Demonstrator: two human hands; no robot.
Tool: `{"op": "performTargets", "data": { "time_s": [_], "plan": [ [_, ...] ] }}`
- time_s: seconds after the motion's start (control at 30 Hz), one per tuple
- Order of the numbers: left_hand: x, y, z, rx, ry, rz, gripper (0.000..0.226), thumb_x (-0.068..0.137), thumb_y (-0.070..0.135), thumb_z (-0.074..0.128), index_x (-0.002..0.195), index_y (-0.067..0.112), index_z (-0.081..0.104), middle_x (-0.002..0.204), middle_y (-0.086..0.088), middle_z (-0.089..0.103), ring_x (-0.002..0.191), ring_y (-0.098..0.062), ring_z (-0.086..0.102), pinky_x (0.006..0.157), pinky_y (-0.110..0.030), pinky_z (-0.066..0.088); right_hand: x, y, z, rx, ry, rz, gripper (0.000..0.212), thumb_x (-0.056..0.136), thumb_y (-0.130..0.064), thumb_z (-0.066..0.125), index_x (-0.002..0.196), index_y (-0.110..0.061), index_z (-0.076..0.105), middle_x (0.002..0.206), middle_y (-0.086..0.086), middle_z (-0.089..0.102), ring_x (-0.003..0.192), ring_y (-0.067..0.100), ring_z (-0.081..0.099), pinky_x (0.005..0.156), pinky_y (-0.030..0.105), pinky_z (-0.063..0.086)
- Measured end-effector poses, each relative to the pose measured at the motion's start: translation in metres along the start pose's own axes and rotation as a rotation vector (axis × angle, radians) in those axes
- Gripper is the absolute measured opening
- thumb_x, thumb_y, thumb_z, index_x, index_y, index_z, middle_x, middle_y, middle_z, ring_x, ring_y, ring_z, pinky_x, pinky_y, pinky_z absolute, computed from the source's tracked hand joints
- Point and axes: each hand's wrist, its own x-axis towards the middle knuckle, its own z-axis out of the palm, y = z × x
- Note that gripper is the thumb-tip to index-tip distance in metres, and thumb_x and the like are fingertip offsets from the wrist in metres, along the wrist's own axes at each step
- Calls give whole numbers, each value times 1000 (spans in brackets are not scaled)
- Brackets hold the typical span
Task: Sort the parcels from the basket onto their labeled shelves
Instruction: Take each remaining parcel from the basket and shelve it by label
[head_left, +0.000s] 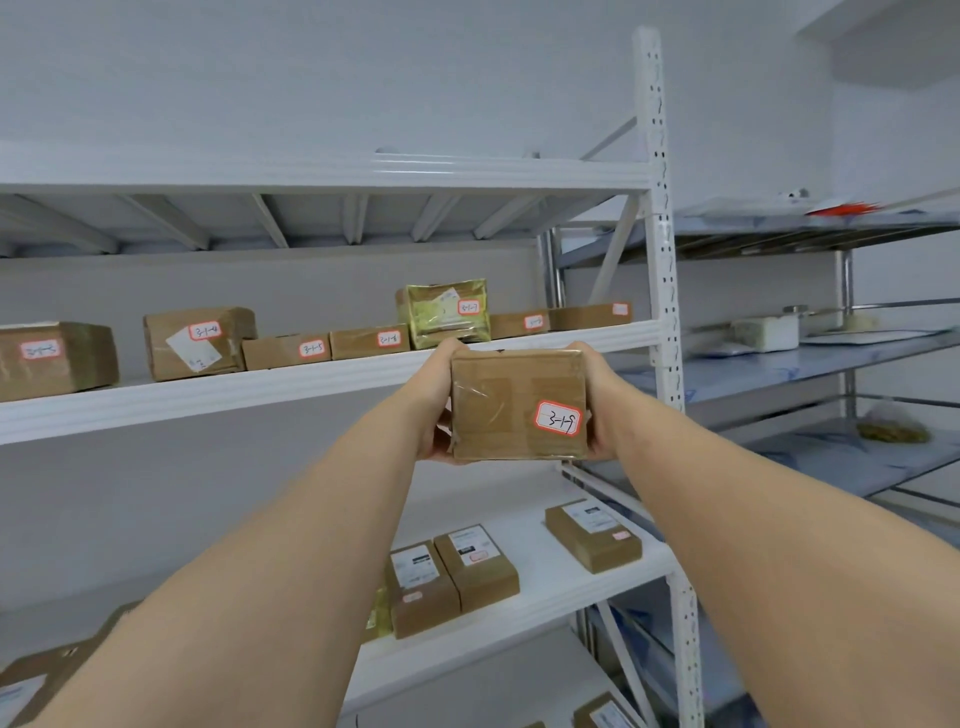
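Both hands, left hand (435, 410) and right hand (597, 410), are clamping the brown parcel (511, 408) by its sides, fingers closed on it, just below the labeled shelf (322, 376) edge.

Eight brown parcels (518, 405) in clear view — one gold-wrapped parcel (444, 313) — two hands (439, 400).

Fingers of both hands hidden behind the parcel (518, 405) (far-shelf labels blurred).

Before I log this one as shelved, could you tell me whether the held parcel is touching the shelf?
Cannot tell. In the head view the parcel, gripped by both hands, overlaps the shelf edge, hiding any gap.
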Motion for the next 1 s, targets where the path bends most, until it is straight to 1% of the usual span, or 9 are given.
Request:
{"op": "performTargets", "data": {
  "time_s": [0.13, 0.3, 0.4, 0.47, 0.53, 0.63, 0.77, 0.9, 1.0],
  "plan": [
    [29, 3, 10, 7, -42, -2, 40, 65, 56, 50, 78, 21, 63, 99, -10, 65, 87, -33, 65, 65, -42, 56, 26, -4, -9, 14, 20, -8, 61, 83, -59, 47, 120, -13, 64, 109, 10, 71, 99, 30, 68, 92, 44, 54],
    [76, 11, 15, -20, -116, -53, 44, 64, 52, 55, 92, 19, 66, 112, -12, 67, 93, -35, 66, 75, -50, 56, 64, -11, -12, 26, 2, -32, 58, 83, -58, 50, 119, -15, 67, 110, 9, 72, 101, 29, 68, 94, 45, 52],
    [104, 16, 18, -17, -145, -68, 62, 67, 54, 57, 114, 14, 67, 121, -17, 63, 100, -38, 65, 77, -55, 55, 83, -20, -16, -31, 29, -36, 51, 81, -55, 54, 108, -15, 70, 105, 8, 73, 100, 28, 69, 95, 44, 52],
    [120, 19, 23, -6, -159, -75, 65, 71, 56, 55, 118, 14, 65, 122, -18, 61, 101, -39, 64, 77, -58, 54, 95, -25, -21, -66, 57, -33, 44, 81, -55, 54, 93, -15, 69, 92, 6, 74, 94, 27, 70, 93, 44, 53],
    [134, 20, 28, 7, -172, -90, 65, 73, 57, 53, 120, 13, 63, 125, -19, 59, 103, -40, 63, 76, -59, 54, 108, -26, -28, -90, 77, -33, 43, 82, -56, 55, 91, -15, 67, 88, 7, 73, 89, 26, 70, 89, 44, 55],
    [150, 20, 36, 35, -187, -107, 64, 74, 56, 52, 120, 12, 62, 129, -19, 57, 106, -40, 62, 77, -59, 54, 126, -25, -37, -114, 89, -19, 47, 82, -57, 55, 96, -14, 67, 94, 8, 74, 90, 28, 71, 83, 44, 57],
    [167, 24, 44, 58, -193, -103, 68, 73, 58, 53, 123, 12, 61, 129, -20, 56, 105, -41, 62, 77, -59, 54, 148, -31, -48, -105, 21, -5, 50, 80, -56, 55, 104, -14, 67, 98, 9, 72, 95, 28, 70, 88, 43, 55],
    [175, 34, 54, 80, -151, -84, 65, 69, 57, 57, 115, 12, 65, 125, -19, 58, 99, -43, 63, 70, -58, 55, 167, -42, -57, -104, -17, 1, 46, 79, -55, 56, 99, -15, 64, 84, 7, 70, 86, 28, 70, 82, 41, 56],
    [181, 41, 67, 111, -122, -72, 70, 59, 59, 65, 112, 13, 68, 123, -18, 60, 95, -44, 65, 68, -56, 55, 182, -49, -71, -100, -61, 2, 56, 79, -57, 57, 113, -14, 65, 103, 8, 73, 91, 28, 70, 77, 42, 58]
  ]
}}
